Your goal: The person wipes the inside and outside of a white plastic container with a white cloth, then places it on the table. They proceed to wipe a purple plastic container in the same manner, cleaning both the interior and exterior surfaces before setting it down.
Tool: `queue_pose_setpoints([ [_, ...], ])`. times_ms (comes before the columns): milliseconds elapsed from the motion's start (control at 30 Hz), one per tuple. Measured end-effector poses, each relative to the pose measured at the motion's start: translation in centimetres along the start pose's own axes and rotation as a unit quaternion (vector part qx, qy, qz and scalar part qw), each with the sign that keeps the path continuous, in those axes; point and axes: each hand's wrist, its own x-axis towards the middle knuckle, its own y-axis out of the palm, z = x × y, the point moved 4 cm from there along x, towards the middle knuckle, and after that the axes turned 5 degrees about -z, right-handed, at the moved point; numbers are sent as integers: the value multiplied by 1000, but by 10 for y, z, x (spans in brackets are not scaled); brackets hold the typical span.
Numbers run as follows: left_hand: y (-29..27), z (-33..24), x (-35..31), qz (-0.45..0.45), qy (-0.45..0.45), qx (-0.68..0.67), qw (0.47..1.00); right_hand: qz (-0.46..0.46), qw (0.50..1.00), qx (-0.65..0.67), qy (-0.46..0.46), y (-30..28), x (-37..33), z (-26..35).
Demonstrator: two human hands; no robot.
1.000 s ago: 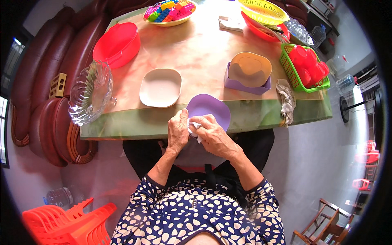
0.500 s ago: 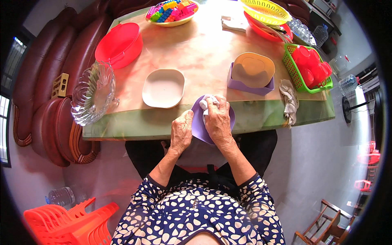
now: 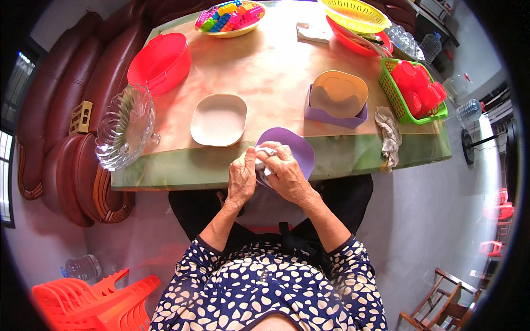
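Both forearms come up from her lap and meet at the near edge of the table (image 3: 287, 71). The left hand (image 3: 241, 179) is closed around the lower rim of a purple plate (image 3: 292, 148), holding it tilted just off the table edge. The right hand (image 3: 285, 172) lies bent over the plate's face, fingers pressing a crumpled white cloth (image 3: 264, 156) against it. Just beyond on the table sits a cream plate (image 3: 218, 119); a grey rag (image 3: 389, 135) hangs over the right edge.

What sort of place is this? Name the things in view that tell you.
Probably a home living or dining room: a polished stone table set with plastic dishes, a dark red leather sofa beside it, and stacked red plastic chairs nearby.
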Motion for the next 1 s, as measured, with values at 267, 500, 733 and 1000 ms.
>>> queue_pose_setpoints([
  [267,1,-5,-4,-10,30,19,999,-105,981,-161,24,8,8,-19],
  [500,1,3,-2,-13,-33,-5,999,123,990,48,-40,-10,-12,3],
  [733,5,1,-1,-19,11,-10,1000,96,995,-15,-26,-23,-17,0],
  [1000,4,-2,-2,22,-44,9,999,-42,971,-233,-39,-6,10,-15],
])
